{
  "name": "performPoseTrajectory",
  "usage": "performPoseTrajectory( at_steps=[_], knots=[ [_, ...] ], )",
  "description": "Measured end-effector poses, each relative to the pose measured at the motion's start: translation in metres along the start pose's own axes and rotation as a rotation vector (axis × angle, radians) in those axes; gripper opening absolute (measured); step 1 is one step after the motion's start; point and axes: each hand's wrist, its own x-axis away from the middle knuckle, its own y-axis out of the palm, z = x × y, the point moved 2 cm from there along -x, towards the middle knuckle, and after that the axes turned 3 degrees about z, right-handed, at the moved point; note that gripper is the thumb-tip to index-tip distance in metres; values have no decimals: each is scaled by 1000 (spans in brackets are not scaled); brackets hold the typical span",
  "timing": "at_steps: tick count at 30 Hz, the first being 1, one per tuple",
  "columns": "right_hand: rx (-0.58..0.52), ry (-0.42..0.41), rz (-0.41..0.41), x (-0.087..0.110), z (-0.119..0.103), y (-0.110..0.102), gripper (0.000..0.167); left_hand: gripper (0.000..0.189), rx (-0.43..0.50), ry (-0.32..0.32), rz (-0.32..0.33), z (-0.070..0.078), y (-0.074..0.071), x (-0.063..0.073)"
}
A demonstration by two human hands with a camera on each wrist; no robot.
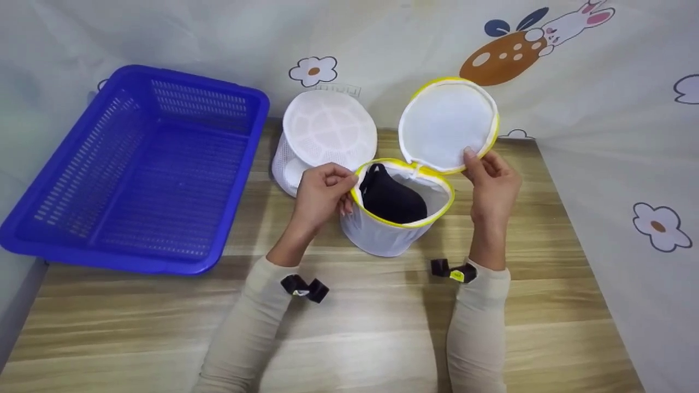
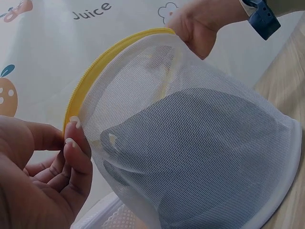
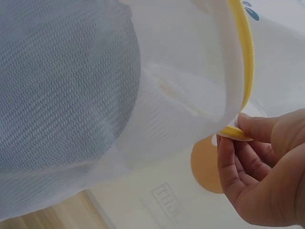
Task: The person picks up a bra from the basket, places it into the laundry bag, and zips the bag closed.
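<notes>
A white mesh laundry bag (image 1: 377, 240) with a yellow zip stands upright on the table, its round lid (image 1: 448, 125) raised at the back. Inside lies a black, rounded, cup-shaped item (image 1: 393, 202), perhaps a folded bra; it shows grey through the mesh in both wrist views. My left hand (image 1: 322, 196) pinches the yellow zip rim (image 2: 90, 78) on the bag's left side between thumb and fingers. At the lid's lower right edge, my right hand (image 1: 494, 183) grips the yellow border (image 3: 234, 133) between thumb and fingers.
A large blue plastic basket (image 1: 240, 180) with slotted walls sits on the left. Behind my left hand stands a second white mesh bag (image 1: 330, 128), with something white within. A printed curtain (image 1: 382, 49) hangs behind the wooden table (image 1: 355, 338).
</notes>
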Motion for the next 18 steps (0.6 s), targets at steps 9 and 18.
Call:
performPoseTrajectory(
  at_steps=[9, 18],
  knots=[
    [7, -174, -78, 9, -10, 1, 20, 8, -30, -36, 26, -1, -1, 0],
    [49, -313, -243, 17, -15, 4, 14, 13, -44, -65, 51, 0, -1, 1]
  ],
)
